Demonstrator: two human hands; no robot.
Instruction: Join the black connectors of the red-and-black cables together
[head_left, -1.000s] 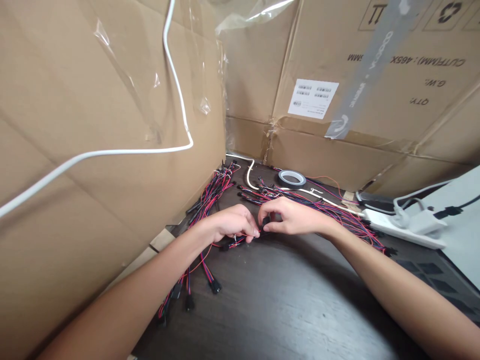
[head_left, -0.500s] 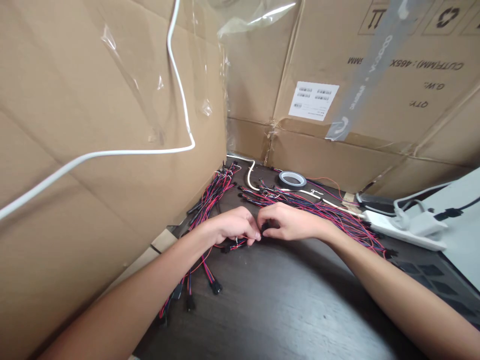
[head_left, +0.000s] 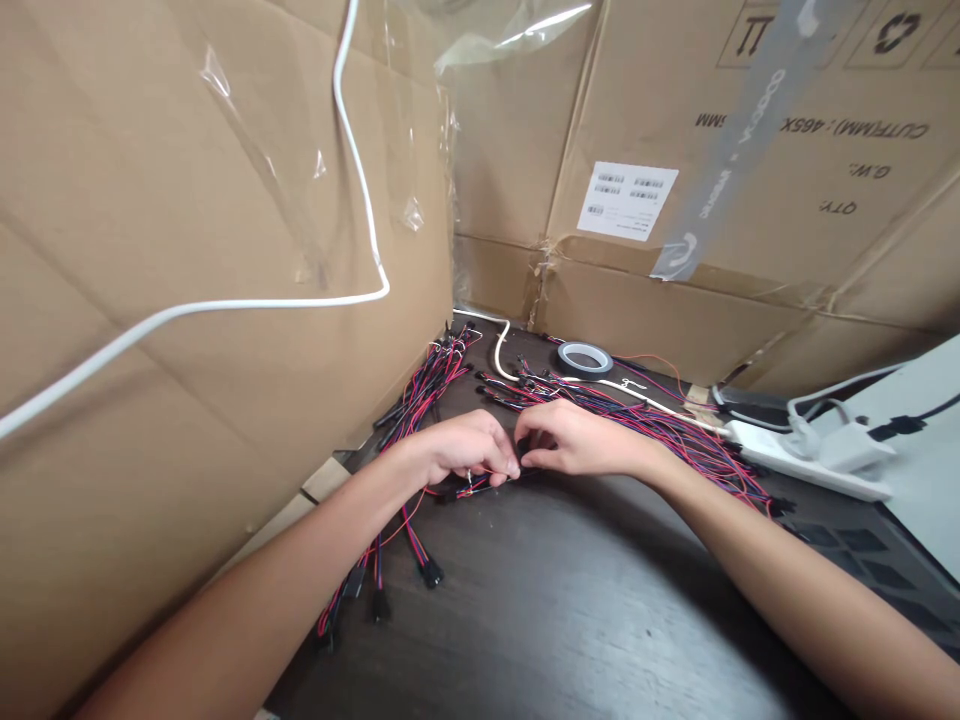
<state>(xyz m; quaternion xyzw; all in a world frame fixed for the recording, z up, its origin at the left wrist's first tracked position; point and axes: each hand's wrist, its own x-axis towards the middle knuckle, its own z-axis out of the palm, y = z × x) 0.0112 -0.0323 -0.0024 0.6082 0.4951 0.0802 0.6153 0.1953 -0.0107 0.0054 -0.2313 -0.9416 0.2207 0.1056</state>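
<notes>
My left hand [head_left: 480,450] pinches a thin red-and-dark wire cable [head_left: 484,486] a little above the dark table. Close against it, my right hand [head_left: 562,440] is curled, thumb and fingers round a small black piece [head_left: 524,445] that its fingers mostly cover; it looks like a connector or tape. To the left lies a bundle of red, blue and black wires [head_left: 420,400], with black connectors [head_left: 431,571] at the near ends. Behind my right hand spreads a second bundle of similar wires [head_left: 675,440].
A roll of black tape [head_left: 584,360] lies behind the wires. At the right is a white power strip [head_left: 810,462] with plugs. Cardboard walls [head_left: 225,420] stand left and behind, and a white cable [head_left: 285,303] crosses the left one.
Both hands have shifted very slightly up and stay close together. The short cable under my left hand has turned a little; the bundles lie as before.
</notes>
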